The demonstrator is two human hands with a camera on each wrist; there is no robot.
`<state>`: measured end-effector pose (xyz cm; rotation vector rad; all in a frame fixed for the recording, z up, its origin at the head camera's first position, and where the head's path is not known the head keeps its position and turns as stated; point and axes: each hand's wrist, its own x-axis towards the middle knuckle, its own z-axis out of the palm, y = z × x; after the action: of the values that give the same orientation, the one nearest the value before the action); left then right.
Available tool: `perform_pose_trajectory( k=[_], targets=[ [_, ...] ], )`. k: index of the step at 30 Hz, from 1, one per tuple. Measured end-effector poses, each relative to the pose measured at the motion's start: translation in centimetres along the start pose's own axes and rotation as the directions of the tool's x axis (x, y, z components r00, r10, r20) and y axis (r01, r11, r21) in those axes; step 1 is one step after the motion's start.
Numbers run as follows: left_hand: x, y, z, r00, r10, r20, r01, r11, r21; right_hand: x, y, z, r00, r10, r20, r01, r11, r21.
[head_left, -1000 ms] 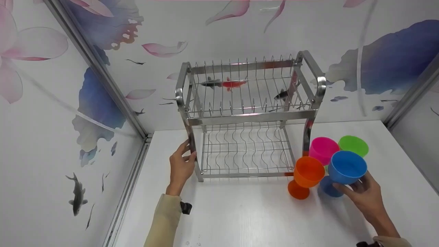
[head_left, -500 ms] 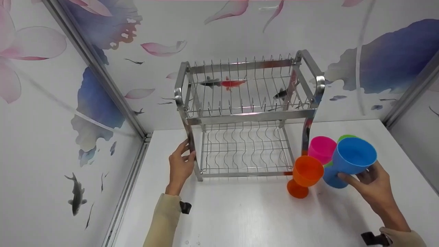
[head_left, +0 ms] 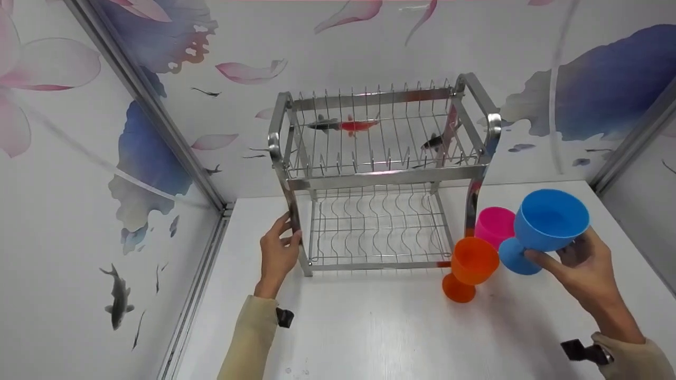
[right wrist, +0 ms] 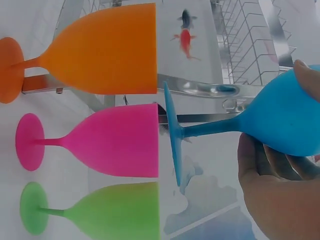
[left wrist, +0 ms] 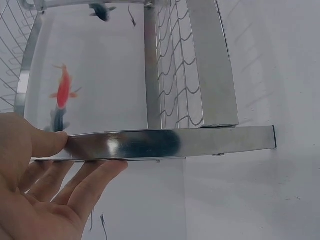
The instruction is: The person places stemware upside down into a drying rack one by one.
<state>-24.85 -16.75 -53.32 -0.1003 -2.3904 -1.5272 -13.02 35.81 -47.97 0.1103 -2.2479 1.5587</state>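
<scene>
My left hand [head_left: 277, 258] grips the left front leg of a two-tier metal dish rack [head_left: 388, 180]. In the left wrist view, the thumb lies on one side of that leg [left wrist: 210, 142] and the fingers on the other. A blue goblet [head_left: 544, 232] is in my right hand [head_left: 586, 266], held by its bowl above the table and tilted, its foot toward the rack. Standing by the rack's right front leg are an orange goblet [head_left: 472, 264] and a pink goblet [head_left: 491, 227]. The green goblet [right wrist: 117, 210] shows beside them in the right wrist view; the blue one hides it from the head.
The rack's upper tier has upright wire slots, its lower tier wavy wires [head_left: 377, 227]. A white table [head_left: 369, 327] lies under everything. Walls with printed flowers and fish [head_left: 253, 31] enclose the table at the back and sides.
My right hand has lifted the blue goblet off the table and carried it up and right, tilting it. It now covers the green goblet. My left hand stays on the rack leg.
</scene>
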Motion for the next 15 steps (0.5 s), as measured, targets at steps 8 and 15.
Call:
perform_pose_trajectory(
  k=[8,15],
  targets=[
    [-0.1,0.6,-0.7,1.0,-0.004,-0.009,0.004,1.0,0.021,0.7,-3.0,1.4,0.995,-0.087,0.055,0.091,0.993,-0.076],
    [-0.6,2.3,-1.7,0.999,0.028,-0.028,-0.027,0.999,0.039,1.1,-5.2,2.6,0.981,-0.138,0.139,0.149,0.986,-0.077]
  ],
)
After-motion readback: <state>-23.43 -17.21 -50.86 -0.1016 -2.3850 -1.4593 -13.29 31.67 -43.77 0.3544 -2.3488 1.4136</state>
